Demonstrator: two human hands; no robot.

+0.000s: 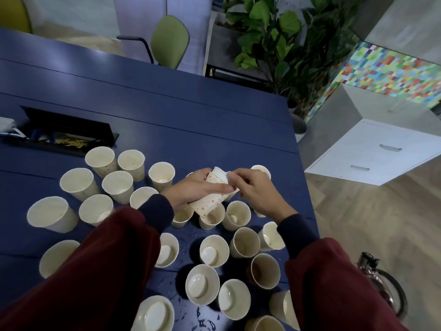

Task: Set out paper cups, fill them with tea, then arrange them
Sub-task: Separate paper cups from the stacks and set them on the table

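Several empty cream paper cups (118, 186) stand upright across the blue table (167, 111). Above the middle of them, my left hand (195, 188) grips a short nested stack of dotted paper cups (210, 203), which lies tilted on its side. My right hand (250, 189) pinches the rim of the top cup at the stack's far end. Both sleeves are dark red with navy cuffs.
Water drops lie on the table near the front cups (202, 323). An open cable box (69, 132) is sunk into the table at the left. A glass teapot (379, 280) stands off the table's right edge. A green chair (169, 41), a plant (281, 39) and a white drawer cabinet (372, 154) lie beyond.
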